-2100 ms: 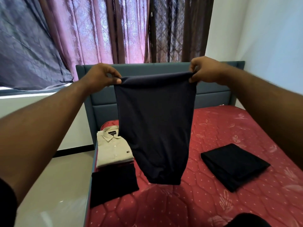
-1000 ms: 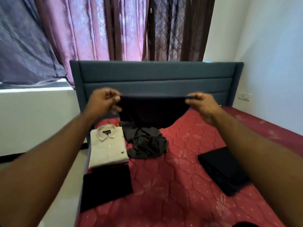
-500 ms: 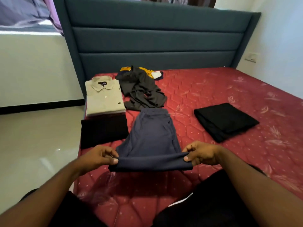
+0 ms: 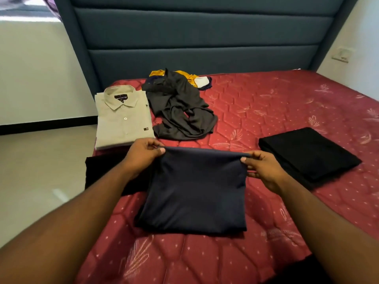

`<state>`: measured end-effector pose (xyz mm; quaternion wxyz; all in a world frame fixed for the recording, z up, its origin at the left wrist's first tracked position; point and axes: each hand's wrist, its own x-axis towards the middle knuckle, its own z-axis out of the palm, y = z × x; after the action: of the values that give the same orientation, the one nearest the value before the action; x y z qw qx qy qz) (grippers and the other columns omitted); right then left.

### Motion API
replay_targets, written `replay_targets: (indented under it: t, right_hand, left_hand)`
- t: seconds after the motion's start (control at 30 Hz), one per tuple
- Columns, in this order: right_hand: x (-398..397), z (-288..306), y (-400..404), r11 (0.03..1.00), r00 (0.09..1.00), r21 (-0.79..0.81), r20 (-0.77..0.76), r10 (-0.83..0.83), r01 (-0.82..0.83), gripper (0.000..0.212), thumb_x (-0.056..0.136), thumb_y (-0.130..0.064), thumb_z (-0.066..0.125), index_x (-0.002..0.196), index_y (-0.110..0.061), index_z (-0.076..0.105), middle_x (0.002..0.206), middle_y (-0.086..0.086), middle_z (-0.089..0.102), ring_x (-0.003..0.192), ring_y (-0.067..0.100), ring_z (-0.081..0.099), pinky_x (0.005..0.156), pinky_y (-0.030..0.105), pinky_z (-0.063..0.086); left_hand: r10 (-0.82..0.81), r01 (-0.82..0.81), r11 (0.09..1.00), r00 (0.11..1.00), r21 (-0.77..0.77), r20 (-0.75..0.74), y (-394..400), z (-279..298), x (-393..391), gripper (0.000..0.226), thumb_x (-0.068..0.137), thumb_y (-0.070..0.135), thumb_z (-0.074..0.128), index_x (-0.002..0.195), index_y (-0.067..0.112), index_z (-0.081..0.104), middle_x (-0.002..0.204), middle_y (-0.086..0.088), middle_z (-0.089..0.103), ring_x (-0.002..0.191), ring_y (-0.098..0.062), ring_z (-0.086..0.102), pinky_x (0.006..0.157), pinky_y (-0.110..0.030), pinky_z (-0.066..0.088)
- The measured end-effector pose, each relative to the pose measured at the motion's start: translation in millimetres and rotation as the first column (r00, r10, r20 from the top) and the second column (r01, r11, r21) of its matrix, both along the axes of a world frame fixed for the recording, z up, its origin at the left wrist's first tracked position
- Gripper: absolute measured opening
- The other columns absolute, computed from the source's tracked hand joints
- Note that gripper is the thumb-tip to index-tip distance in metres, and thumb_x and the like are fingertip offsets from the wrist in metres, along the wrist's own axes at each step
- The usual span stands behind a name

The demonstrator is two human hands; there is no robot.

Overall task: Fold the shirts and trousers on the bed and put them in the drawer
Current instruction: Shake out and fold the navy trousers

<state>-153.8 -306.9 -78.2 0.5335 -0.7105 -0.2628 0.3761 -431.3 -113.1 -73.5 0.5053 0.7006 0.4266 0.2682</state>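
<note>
Red quilted mattress [image 4: 276, 111] across most of the view, backed by a blue-grey padded headboard [image 4: 196, 33]. White wall socket [image 4: 341, 54] on the right wall, beside the headboard.

Navy trousers [image 4: 194, 193] folded into a rectangle, near the front edge of the mattress, lower part flat on the surface, far fold edge lifted. Black folded garment [image 4: 307, 154] to the right, just beside the right hand, flat on the mattress. Second black folded garment [image 4: 102, 171] at the left mattress edge, partly hidden under the left forearm. Beige folded shirt [image 4: 123, 117], collar toward the headboard, directly behind that black garment. Unfolded dark grey garment [image 4: 180, 107] crumpled right of the beige shirt, touching it. Yellow garment [image 4: 184, 75] showing from under the grey one, near the headboard.

Left hand [image 4: 143, 154] pinching the far left corner of the navy trousers, thumb on top. Right hand [image 4: 260, 167] pinching the far right corner likewise. Hands apart, fabric edge stretched taut between.
</note>
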Motion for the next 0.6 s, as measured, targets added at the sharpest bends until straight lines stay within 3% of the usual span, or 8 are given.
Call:
replay_targets:
  t: [0.17, 0.3, 0.37, 0.43, 0.53, 0.6]
  right_hand:
    - [27.2, -30.2, 78.0, 0.991, 0.992, 0.051, -0.026, -0.126, 0.127, 0.015, 0.095, -0.005, 0.056, 0.085, -0.013, 0.064, 0.07, 0.0, 0.064, 0.055, 0.01, 0.058, 0.049, 0.021, 0.048]
    - [34.3, -76.9, 111.6, 0.977, 0.969, -0.009, -0.123, -0.212, 0.213, 0.012, 0.095, -0.015, 0.059, 0.107, -0.014, 0.062, 0.079, 0.001, 0.063, 0.057, 0.006, 0.056, 0.046, 0.015, 0.045]
    - [26.5, -90.7, 99.4, 0.967, 0.947, -0.053, -0.191, -0.256, 0.251, 0.027, 0.094, -0.022, 0.062, 0.119, -0.012, 0.058, 0.097, 0.003, 0.067, 0.068, 0.006, 0.063, 0.053, 0.017, 0.05]
    - [10.6, -95.7, 73.2, 0.957, 0.932, -0.092, -0.217, -0.289, 0.275, 0.038, 0.091, -0.026, 0.066, 0.124, -0.012, 0.056, 0.111, 0.006, 0.069, 0.087, 0.015, 0.068, 0.068, 0.026, 0.055]
    - [-12.8, -94.3, 39.4, 0.972, 0.933, -0.118, -0.277, -0.23, 0.204, 0.028, 0.086, -0.028, 0.071, 0.109, -0.015, 0.062, 0.098, 0.005, 0.075, 0.088, 0.023, 0.072, 0.075, 0.037, 0.058]
    - [-19.7, -88.8, 33.6, 0.982, 0.945, -0.139, -0.283, -0.162, 0.126, 0.032, 0.081, -0.026, 0.077, 0.108, -0.014, 0.064, 0.095, 0.005, 0.075, 0.085, 0.024, 0.073, 0.073, 0.039, 0.059]
  left_hand:
    - [0.202, -0.2, 0.979, 0.977, 0.033, -0.066, 71.8, -43.6, 61.4, 0.004, 0.087, 0.008, 0.069, 0.087, 0.011, 0.069, 0.073, -0.004, 0.064, 0.062, -0.015, 0.054, 0.054, -0.023, 0.043]
    - [0.165, -0.178, 0.983, 0.961, -0.039, -0.22, 96.2, -98.8, 81.8, 0.028, 0.087, 0.02, 0.071, 0.112, 0.01, 0.067, 0.098, -0.008, 0.067, 0.084, -0.019, 0.06, 0.08, -0.027, 0.048]
    - [0.167, -0.184, 0.981, 0.956, -0.053, -0.24, 90.7, -116.5, 83.6, 0.036, 0.088, 0.028, 0.07, 0.12, 0.014, 0.063, 0.109, -0.005, 0.066, 0.099, -0.022, 0.062, 0.091, -0.031, 0.049]
    - [0.19, -0.201, 0.979, 0.952, -0.022, -0.239, 80.4, -120.4, 83.6, 0.04, 0.09, 0.032, 0.067, 0.125, 0.015, 0.06, 0.112, 0.001, 0.06, 0.107, -0.02, 0.059, 0.091, -0.027, 0.044]
    - [0.149, -0.173, 0.983, 0.952, -0.067, -0.267, 70.8, -119.5, 90.2, 0.039, 0.087, 0.048, 0.066, 0.113, 0.02, 0.06, 0.107, 0.005, 0.059, 0.101, -0.019, 0.059, 0.084, -0.026, 0.043]
    - [0.106, -0.154, 0.97, 0.965, -0.189, -0.241, 64.8, -110.5, 93.6, 0.06, 0.074, 0.06, 0.073, 0.113, 0.016, 0.06, 0.11, 0.005, 0.063, 0.098, -0.016, 0.061, 0.084, -0.028, 0.048]
